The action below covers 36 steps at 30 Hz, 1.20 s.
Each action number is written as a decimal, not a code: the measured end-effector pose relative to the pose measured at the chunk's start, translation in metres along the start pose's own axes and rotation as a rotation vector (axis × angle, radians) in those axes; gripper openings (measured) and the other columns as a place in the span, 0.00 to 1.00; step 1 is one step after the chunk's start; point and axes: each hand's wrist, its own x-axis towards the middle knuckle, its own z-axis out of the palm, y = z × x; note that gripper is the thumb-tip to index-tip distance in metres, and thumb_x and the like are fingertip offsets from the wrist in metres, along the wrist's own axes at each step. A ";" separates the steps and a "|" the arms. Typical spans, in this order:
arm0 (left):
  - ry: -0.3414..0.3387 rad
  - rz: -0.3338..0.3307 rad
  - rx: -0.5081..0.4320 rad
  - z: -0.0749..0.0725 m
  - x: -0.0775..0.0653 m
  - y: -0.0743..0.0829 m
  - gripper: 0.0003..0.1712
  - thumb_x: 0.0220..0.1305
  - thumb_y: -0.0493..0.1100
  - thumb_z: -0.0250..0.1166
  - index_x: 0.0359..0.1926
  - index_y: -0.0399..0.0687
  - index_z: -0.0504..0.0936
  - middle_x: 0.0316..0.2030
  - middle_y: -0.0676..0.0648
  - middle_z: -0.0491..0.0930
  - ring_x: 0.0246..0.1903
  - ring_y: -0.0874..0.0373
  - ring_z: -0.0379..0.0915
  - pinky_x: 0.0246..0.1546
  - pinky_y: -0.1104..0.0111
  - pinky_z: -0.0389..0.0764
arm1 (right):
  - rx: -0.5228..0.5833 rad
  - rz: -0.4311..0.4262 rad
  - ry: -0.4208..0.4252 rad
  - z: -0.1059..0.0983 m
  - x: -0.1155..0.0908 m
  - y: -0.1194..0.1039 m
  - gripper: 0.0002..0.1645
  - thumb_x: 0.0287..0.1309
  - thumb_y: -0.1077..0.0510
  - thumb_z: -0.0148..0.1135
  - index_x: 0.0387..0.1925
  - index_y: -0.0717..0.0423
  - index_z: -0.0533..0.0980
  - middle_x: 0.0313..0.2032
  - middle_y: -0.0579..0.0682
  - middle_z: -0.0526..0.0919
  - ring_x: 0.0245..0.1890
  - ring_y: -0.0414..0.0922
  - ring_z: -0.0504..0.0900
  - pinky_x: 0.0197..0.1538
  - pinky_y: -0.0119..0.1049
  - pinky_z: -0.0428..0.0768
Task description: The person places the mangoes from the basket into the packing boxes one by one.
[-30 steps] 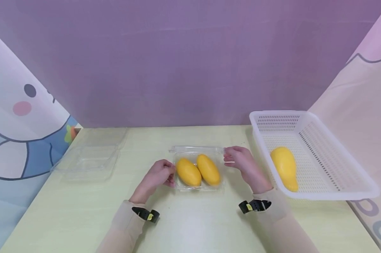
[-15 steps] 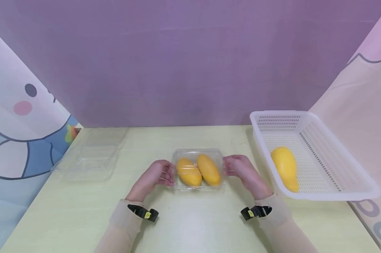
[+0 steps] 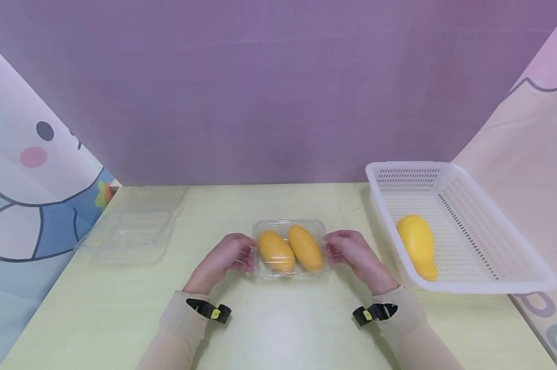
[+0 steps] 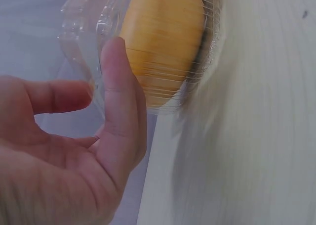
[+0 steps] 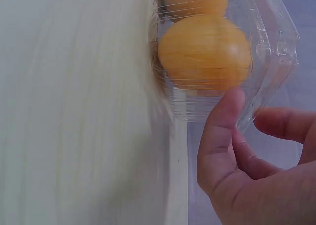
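Note:
A clear plastic clamshell box [image 3: 316, 226] stands mid-table in the head view, its lid folded over two yellow mangoes, the left one [image 3: 275, 251] and the right one [image 3: 305, 248]. Whether the lid's edge is fully seated cannot be made out. My left hand [image 3: 232, 253] pinches the box's left edge between thumb and fingers. On the opposite side, my right hand [image 3: 354, 255] pinches the right edge. The left wrist view has the thumb and a finger at the clear rim [image 4: 101, 29]; the right wrist view has the same grip beside a mango [image 5: 205, 52].
To the right, a white perforated basket [image 3: 484, 205] holds one yellow fruit [image 3: 417, 246] with a narrow end. Further clear clamshell packaging [image 3: 135, 228] lies open at the table's back left. A purple backdrop [image 3: 259, 103] rises behind the table [image 3: 278, 324].
The lid has swung from upright at the back down over the mangoes. My right hand has come slightly nearer along the box's right side. The left hand has barely moved.

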 end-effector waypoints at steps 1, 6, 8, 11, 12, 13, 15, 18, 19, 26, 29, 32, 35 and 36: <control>0.000 0.002 0.005 0.000 0.000 -0.001 0.17 0.69 0.40 0.56 0.50 0.27 0.73 0.30 0.42 0.77 0.26 0.53 0.78 0.31 0.64 0.87 | -0.001 0.001 0.001 0.000 0.000 0.000 0.22 0.68 0.64 0.56 0.54 0.80 0.71 0.30 0.52 0.81 0.28 0.41 0.79 0.34 0.33 0.83; 0.005 0.000 0.026 0.000 0.002 -0.002 0.15 0.71 0.39 0.56 0.49 0.29 0.73 0.30 0.42 0.76 0.28 0.53 0.77 0.31 0.64 0.86 | -0.012 -0.001 0.004 0.000 0.001 0.002 0.22 0.69 0.63 0.57 0.54 0.79 0.71 0.31 0.52 0.80 0.27 0.41 0.78 0.33 0.31 0.83; 0.012 -0.004 0.035 0.000 0.003 -0.003 0.14 0.71 0.39 0.56 0.48 0.30 0.74 0.29 0.42 0.76 0.27 0.53 0.77 0.31 0.64 0.86 | -0.015 -0.006 0.000 0.000 0.001 0.003 0.22 0.69 0.62 0.58 0.54 0.79 0.72 0.31 0.52 0.80 0.27 0.41 0.78 0.32 0.31 0.83; 0.020 -0.004 0.048 0.000 0.004 -0.004 0.13 0.71 0.39 0.56 0.48 0.31 0.74 0.29 0.42 0.76 0.27 0.53 0.77 0.30 0.64 0.86 | -0.016 -0.008 -0.002 0.000 0.002 0.004 0.22 0.69 0.61 0.58 0.53 0.79 0.72 0.30 0.52 0.79 0.27 0.41 0.78 0.32 0.32 0.82; 0.021 -0.005 0.050 0.001 0.004 -0.004 0.13 0.71 0.39 0.56 0.48 0.31 0.75 0.29 0.42 0.76 0.27 0.53 0.77 0.30 0.64 0.86 | -0.018 -0.007 -0.003 0.000 0.002 0.004 0.22 0.69 0.61 0.58 0.53 0.79 0.72 0.30 0.52 0.79 0.26 0.41 0.78 0.32 0.31 0.82; 0.021 -0.001 0.054 0.001 0.004 -0.004 0.13 0.72 0.39 0.55 0.48 0.31 0.75 0.29 0.42 0.76 0.27 0.53 0.77 0.30 0.64 0.86 | -0.017 -0.006 -0.003 0.000 0.002 0.004 0.21 0.69 0.61 0.58 0.53 0.78 0.72 0.30 0.52 0.79 0.26 0.41 0.78 0.31 0.31 0.82; 0.020 0.002 0.058 0.001 0.003 -0.003 0.13 0.72 0.39 0.55 0.48 0.31 0.75 0.29 0.42 0.76 0.27 0.53 0.77 0.30 0.64 0.86 | -0.015 0.000 0.002 -0.001 0.003 0.005 0.21 0.69 0.61 0.58 0.53 0.78 0.73 0.30 0.52 0.78 0.26 0.41 0.78 0.31 0.31 0.82; 0.023 0.006 0.063 0.001 0.002 -0.002 0.13 0.72 0.39 0.55 0.48 0.31 0.74 0.29 0.42 0.76 0.27 0.53 0.77 0.30 0.64 0.86 | -0.020 0.000 0.002 0.000 0.002 0.005 0.21 0.70 0.61 0.57 0.53 0.78 0.72 0.29 0.52 0.78 0.25 0.41 0.78 0.31 0.31 0.82; 0.024 0.009 0.067 0.001 0.001 -0.002 0.13 0.72 0.39 0.55 0.48 0.31 0.74 0.29 0.42 0.76 0.27 0.53 0.77 0.30 0.64 0.86 | -0.018 -0.002 0.005 0.000 0.002 0.005 0.20 0.70 0.62 0.57 0.52 0.78 0.72 0.29 0.52 0.78 0.25 0.41 0.78 0.30 0.31 0.82; 0.031 0.008 0.072 0.001 0.002 -0.003 0.13 0.71 0.39 0.55 0.48 0.31 0.74 0.29 0.42 0.76 0.27 0.53 0.77 0.29 0.64 0.86 | -0.023 -0.005 0.016 0.002 0.003 0.006 0.19 0.70 0.62 0.56 0.52 0.78 0.72 0.29 0.52 0.77 0.25 0.42 0.77 0.30 0.32 0.82; 0.031 0.003 0.056 0.002 0.003 -0.003 0.14 0.70 0.39 0.55 0.48 0.31 0.74 0.28 0.43 0.76 0.26 0.53 0.77 0.29 0.64 0.86 | -0.027 -0.003 0.023 0.002 0.003 0.006 0.19 0.71 0.62 0.56 0.52 0.77 0.72 0.29 0.52 0.77 0.25 0.42 0.77 0.30 0.32 0.81; 0.024 0.003 0.035 0.002 0.004 -0.002 0.16 0.69 0.41 0.55 0.48 0.30 0.74 0.27 0.43 0.75 0.25 0.54 0.77 0.28 0.64 0.86 | -0.030 -0.010 0.022 0.003 0.002 0.006 0.19 0.71 0.62 0.56 0.52 0.77 0.72 0.29 0.53 0.77 0.25 0.42 0.77 0.29 0.32 0.81; 0.020 0.007 0.046 0.002 0.002 -0.001 0.18 0.70 0.44 0.57 0.49 0.31 0.74 0.28 0.43 0.76 0.26 0.54 0.77 0.30 0.65 0.87 | -0.029 -0.015 0.023 0.003 0.001 0.005 0.19 0.71 0.62 0.56 0.52 0.77 0.72 0.29 0.53 0.77 0.25 0.42 0.77 0.29 0.32 0.81; 0.020 0.011 0.054 0.002 0.001 0.000 0.18 0.70 0.45 0.58 0.49 0.31 0.74 0.29 0.43 0.76 0.27 0.54 0.77 0.30 0.65 0.86 | -0.029 -0.017 0.023 0.003 0.001 0.005 0.19 0.71 0.62 0.56 0.52 0.77 0.72 0.29 0.53 0.77 0.25 0.42 0.77 0.29 0.32 0.81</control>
